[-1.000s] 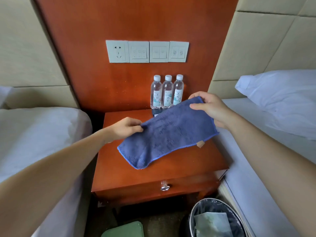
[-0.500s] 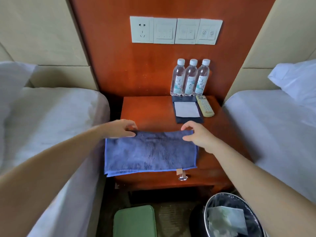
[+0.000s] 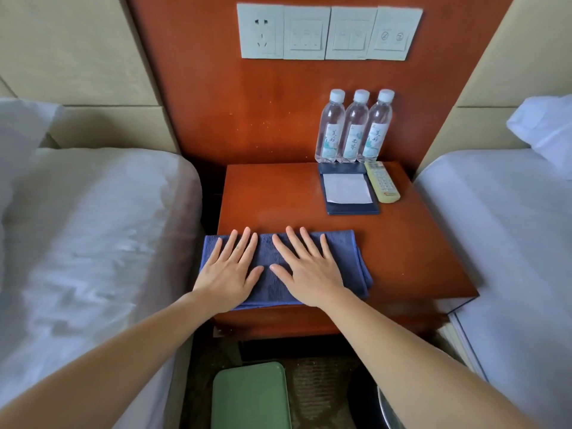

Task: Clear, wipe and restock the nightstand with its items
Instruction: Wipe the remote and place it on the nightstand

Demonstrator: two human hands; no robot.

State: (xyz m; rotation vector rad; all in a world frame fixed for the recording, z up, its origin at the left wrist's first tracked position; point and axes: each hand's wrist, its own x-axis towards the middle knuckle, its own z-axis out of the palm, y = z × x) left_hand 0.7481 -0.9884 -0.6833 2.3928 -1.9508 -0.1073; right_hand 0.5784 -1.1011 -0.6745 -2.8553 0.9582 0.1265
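Note:
A folded blue cloth [image 3: 346,258] lies on the front left part of the red-brown nightstand [image 3: 411,252]. My left hand [image 3: 230,267] and my right hand [image 3: 306,267] both press flat on the cloth, fingers straight and spread, side by side. At the nightstand's back right stand three water bottles [image 3: 354,126] in a row against the wall. In front of them lies a dark blue notepad holder with white paper [image 3: 348,190], and a pale yellow remote control [image 3: 382,181] lies to its right.
White beds flank the nightstand, the left bed [image 3: 93,243] and the right bed [image 3: 510,243], each close to its sides. A green stool [image 3: 250,394] sits on the floor below, and a waste bin rim [image 3: 385,407] shows at lower right. Wall switches [image 3: 329,32] sit above.
The cloth went from held in the air to lying folded on the nightstand's front. Both hands let go of its edge and now press flat on top of it.

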